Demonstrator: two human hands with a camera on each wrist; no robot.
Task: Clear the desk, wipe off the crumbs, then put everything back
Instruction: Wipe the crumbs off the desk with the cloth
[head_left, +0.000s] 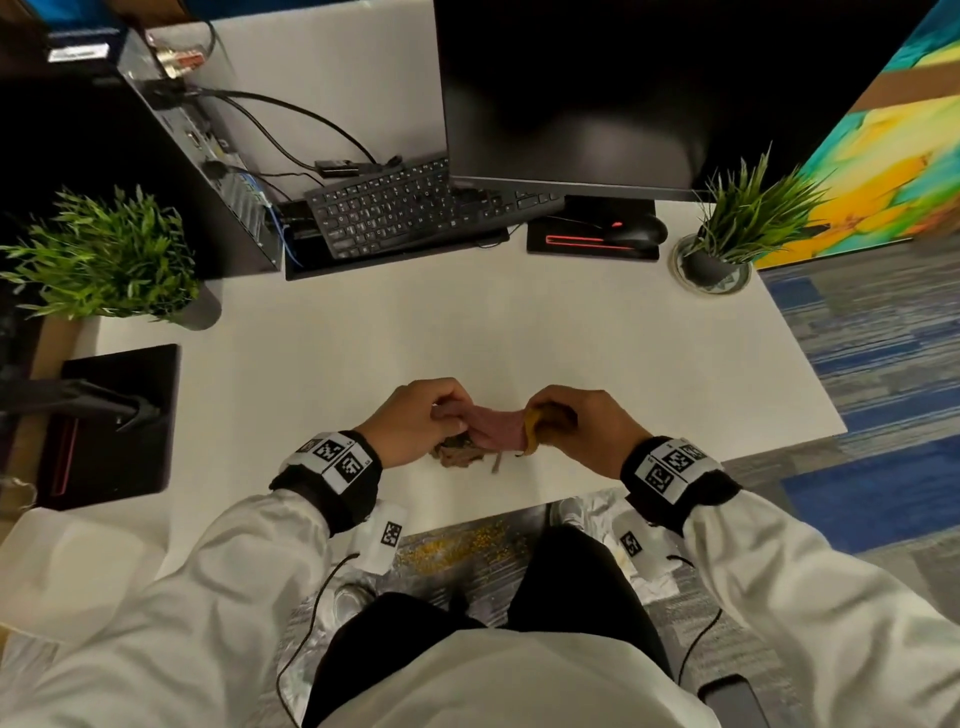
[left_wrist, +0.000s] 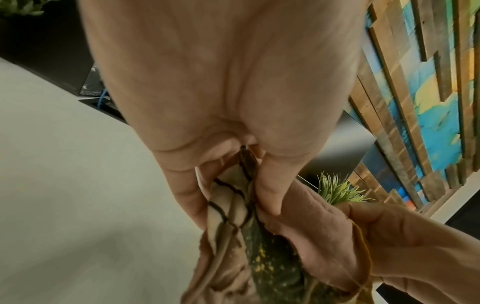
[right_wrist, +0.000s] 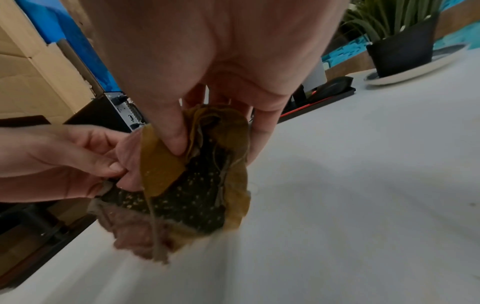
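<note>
The cloth (head_left: 485, 432) is a patchwork rag: a dusty pink panel, a mustard-yellow strip, a dark green patch speckled with yellow, and a cream piece crossed by dark lines (its edges are frayed, with loose threads trailing). It sits near the front edge of the white desk (head_left: 519, 332), stretched between both hands with its lower folds bunched on the surface. The left hand (head_left: 415, 421) has its fingers curled in, thumb (left_wrist: 267, 193) and fingers pinching the pink and cream end. The right hand (head_left: 582, 431) is likewise curled, its thumb (right_wrist: 172, 131) pressing the gathered yellow end against the fingers behind. Yellow crumbs (head_left: 457, 545) lie scattered on the floor below the desk edge.
</note>
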